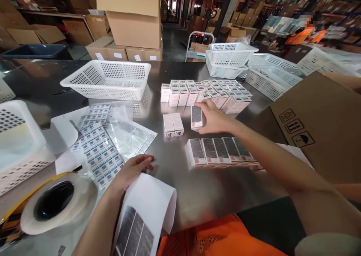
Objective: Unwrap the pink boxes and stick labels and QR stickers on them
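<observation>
My right hand (213,117) is closed around a small box (196,117) with a dark label on its upward face, held over the metal table. My left hand (135,168) has its fingers curled together above a curled white label sheet (149,195) bearing dark labels; whatever is in its fingertips is too small to make out. Two pale boxes (173,125) stand side by side left of the right hand. Nearer me lies a row of dark-labelled boxes (221,150), partly behind my right forearm. Farther back, many pale boxes (183,95) stand in rows.
A white perforated basket (109,94) sits back left; another basket (22,135) is at left. Sticker sheets (98,152) and a tape roll (81,207) lie on the left. A large carton (324,124) flanks my right arm. Stacked baskets (228,69) stand back right.
</observation>
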Motion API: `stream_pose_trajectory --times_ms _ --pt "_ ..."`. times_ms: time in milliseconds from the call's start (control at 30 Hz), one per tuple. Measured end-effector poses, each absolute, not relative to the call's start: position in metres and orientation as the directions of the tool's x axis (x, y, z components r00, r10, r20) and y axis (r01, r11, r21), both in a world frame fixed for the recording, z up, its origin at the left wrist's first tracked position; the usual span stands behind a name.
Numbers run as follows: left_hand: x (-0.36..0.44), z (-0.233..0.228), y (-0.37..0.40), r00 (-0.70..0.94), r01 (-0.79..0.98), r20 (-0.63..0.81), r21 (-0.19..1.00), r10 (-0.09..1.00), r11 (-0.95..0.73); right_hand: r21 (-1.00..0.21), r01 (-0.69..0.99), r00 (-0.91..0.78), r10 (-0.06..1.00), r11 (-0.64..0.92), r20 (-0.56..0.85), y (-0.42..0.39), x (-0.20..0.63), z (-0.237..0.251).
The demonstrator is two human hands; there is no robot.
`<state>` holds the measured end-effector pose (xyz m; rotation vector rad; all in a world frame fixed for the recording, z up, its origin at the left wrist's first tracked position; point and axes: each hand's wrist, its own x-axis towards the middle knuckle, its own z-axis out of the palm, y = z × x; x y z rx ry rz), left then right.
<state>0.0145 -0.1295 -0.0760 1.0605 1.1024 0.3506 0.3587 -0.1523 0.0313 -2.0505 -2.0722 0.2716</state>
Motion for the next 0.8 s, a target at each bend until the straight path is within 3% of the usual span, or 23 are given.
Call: stream_pose_trajectory --times_ms 100,200,300,367,433,533,700,800 --pt "0.012 -0.08 -0.129 0.469 0.242 -0.538 0.841 0.7 0.484 -0.206 0.979 -0.013 0.99 -0.016 -0.142 -0.111 0.371 0.027" --pt "0.009 -0.083 -0.129 0.47 0.241 -0.534 0.844 0.703 0.48 -0.242 0.97 -0.061 0.987 0.023 -0.149 -0.098 0.366 0.019" --pt "0.007 -0.083 -0.129 0.472 0.23 -0.534 0.843 0.701 0.487 -0.184 0.98 -0.1 0.984 0.072 -0.149 -0.128 0.362 0.015" --pt "0.008 -0.083 -0.129 0.479 0.235 -0.542 0.837 0.691 0.494 -0.119 0.989 -0.117 0.968 0.092 -0.221 -0.161 0.362 0.011" --pt "0.011 -0.082 -0.129 0.489 0.255 -0.548 0.834 0.679 0.49 -0.168 0.977 -0.174 0.944 0.13 -0.282 -0.192 0.36 0.003" --pt "0.014 -0.081 -0.13 0.492 0.278 -0.548 0.835 0.677 0.474 -0.273 0.95 -0.22 0.948 0.153 -0.231 -0.22 0.349 -0.016" --pt "0.012 -0.081 -0.131 0.48 0.272 -0.524 0.851 0.703 0.449 -0.257 0.95 -0.217 0.968 0.18 -0.124 -0.23 0.325 -0.033" --pt "0.011 -0.081 -0.132 0.475 0.285 -0.518 0.855 0.711 0.433 -0.336 0.93 -0.179 0.982 0.149 -0.06 -0.227 0.329 -0.018"
